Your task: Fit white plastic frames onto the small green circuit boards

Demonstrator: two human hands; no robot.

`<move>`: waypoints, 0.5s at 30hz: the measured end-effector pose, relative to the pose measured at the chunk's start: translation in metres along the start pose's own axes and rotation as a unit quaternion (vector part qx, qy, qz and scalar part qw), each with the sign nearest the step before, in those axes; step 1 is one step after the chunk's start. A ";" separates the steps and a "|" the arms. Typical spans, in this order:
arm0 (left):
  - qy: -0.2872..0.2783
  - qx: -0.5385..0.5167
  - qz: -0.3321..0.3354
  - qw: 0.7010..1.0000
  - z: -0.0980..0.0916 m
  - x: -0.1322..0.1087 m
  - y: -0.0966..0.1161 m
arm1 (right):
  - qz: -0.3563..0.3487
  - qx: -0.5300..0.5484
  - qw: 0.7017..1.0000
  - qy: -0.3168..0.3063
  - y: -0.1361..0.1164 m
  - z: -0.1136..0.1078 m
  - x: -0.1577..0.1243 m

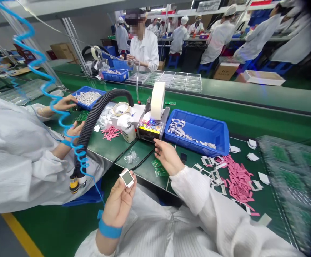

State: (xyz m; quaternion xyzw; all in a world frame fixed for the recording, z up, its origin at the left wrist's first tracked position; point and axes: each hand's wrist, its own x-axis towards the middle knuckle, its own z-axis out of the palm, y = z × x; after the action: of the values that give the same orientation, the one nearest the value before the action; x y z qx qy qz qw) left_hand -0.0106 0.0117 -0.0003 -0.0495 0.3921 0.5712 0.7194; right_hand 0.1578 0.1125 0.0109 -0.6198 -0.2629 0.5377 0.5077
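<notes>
My left hand [119, 200] is raised near my lap, with a blue wrist strap below it. Its fingertips are closed on a small square part with a white frame and dark centre [126, 177]. My right hand [166, 155] reaches forward over the green bench, fingers curled, just in front of the tape dispenser machine [152, 125]. That machine carries a white roll [157, 100] and coloured buttons. I cannot tell whether the right fingers hold anything. A small green board [159, 168] lies just under that hand.
A blue bin [198, 132] of white frames sits right of the dispenser. Pink strips [238, 180] and loose white frames litter the bench on the right. On my left a co-worker in white [18, 157] works beside a black corrugated hose [91, 125] and a blue coiled air line [50, 96]. Other people work at the far benches.
</notes>
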 end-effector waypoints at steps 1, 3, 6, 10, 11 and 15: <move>0.004 0.001 -0.005 1.000 -0.001 0.000 -0.001 | 0.027 0.020 0.999 0.021 0.003 0.008 0.006; 0.014 -0.001 -0.010 1.000 -0.004 0.000 -0.002 | 0.068 0.053 0.995 0.053 0.008 0.020 0.014; 0.025 -0.004 -0.008 1.000 -0.011 0.001 0.000 | 0.102 0.083 0.988 0.076 0.009 0.027 0.017; 0.033 -0.002 -0.008 0.999 -0.017 0.002 0.005 | 0.125 0.086 0.985 0.087 0.002 0.030 0.020; 0.035 -0.002 -0.006 0.999 -0.017 0.002 0.005 | 0.126 0.081 0.985 0.088 0.000 0.031 0.022; 0.031 -0.003 0.008 0.999 -0.018 0.002 0.008 | 0.098 0.036 0.992 0.074 -0.002 0.033 0.024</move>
State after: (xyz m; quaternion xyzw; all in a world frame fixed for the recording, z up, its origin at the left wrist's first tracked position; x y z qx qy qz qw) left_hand -0.0269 0.0067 -0.0111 -0.0666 0.4131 0.5759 0.7023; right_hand 0.1345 0.1454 0.0066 -0.6617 -0.1431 0.5465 0.4930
